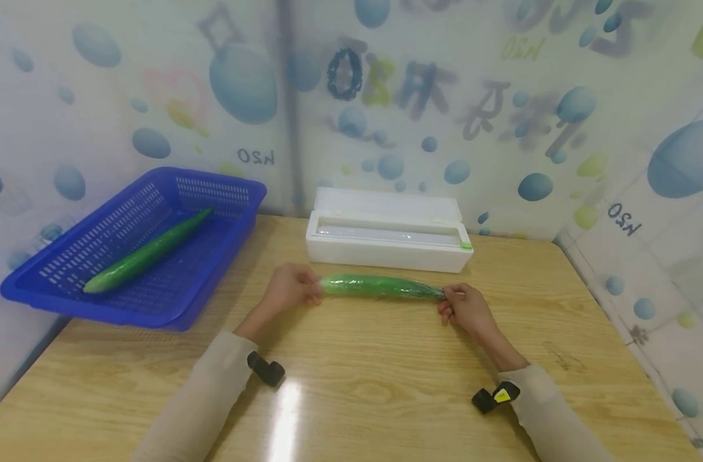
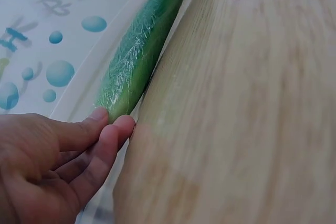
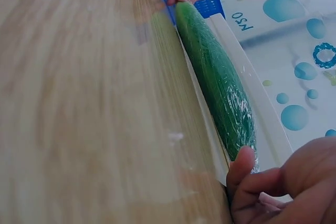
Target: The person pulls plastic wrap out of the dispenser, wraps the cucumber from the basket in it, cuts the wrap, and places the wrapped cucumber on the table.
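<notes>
A green cucumber (image 1: 380,286) in clear plastic wrap stretches level between both hands in the head view, just in front of the white box. My left hand (image 1: 290,287) pinches its paler end between thumb and fingers, as the left wrist view shows with the cucumber (image 2: 142,45) running away from the fingertips. At the darker end, where the film is gathered, my right hand (image 1: 468,309) pinches with thumb and fingers. Shiny creases of film run along the cucumber (image 3: 218,87) in the right wrist view.
Behind the hands stands a long white box (image 1: 389,253) with its lid raised and a roll of film inside. To the left, a blue plastic basket (image 1: 178,317) holds an unwrapped cucumber (image 1: 149,253). The wooden table (image 1: 374,385) meets a patterned wall at the back.
</notes>
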A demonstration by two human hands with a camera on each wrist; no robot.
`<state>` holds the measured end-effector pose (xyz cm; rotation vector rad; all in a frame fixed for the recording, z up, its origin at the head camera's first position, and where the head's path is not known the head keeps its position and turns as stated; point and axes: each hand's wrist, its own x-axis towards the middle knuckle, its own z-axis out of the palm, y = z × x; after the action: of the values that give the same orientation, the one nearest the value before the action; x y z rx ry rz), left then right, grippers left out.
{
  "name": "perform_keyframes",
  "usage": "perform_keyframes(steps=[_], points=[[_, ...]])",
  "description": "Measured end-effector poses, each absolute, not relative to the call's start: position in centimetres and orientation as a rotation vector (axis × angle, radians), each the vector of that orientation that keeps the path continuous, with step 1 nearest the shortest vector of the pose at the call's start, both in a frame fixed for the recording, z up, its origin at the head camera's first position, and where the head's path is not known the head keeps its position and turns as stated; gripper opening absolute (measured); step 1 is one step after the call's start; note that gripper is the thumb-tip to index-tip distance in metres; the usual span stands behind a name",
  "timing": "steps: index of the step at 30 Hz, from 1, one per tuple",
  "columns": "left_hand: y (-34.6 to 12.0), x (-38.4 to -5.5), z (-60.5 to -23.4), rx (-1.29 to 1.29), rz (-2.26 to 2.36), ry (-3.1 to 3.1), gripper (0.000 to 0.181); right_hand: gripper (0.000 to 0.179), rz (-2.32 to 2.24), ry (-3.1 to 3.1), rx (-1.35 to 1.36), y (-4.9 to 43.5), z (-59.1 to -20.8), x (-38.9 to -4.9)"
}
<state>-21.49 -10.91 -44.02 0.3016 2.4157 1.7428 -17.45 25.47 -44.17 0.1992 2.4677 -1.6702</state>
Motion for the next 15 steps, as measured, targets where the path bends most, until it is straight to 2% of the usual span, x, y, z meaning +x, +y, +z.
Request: perform_keyframes(steps=[9,15], points=[[-10.68,-21.59,-43.76,0.251,1.765,2.396,0.002,0.032,-1.663,2.452,0.184,25.71,-43.81,-17.60],[-10.05,-21.54,-43.88,0.448,1.431,2.747,0.007,0.035,-1.670,2.433,0.212,25.92,-43.81,-17.66]])
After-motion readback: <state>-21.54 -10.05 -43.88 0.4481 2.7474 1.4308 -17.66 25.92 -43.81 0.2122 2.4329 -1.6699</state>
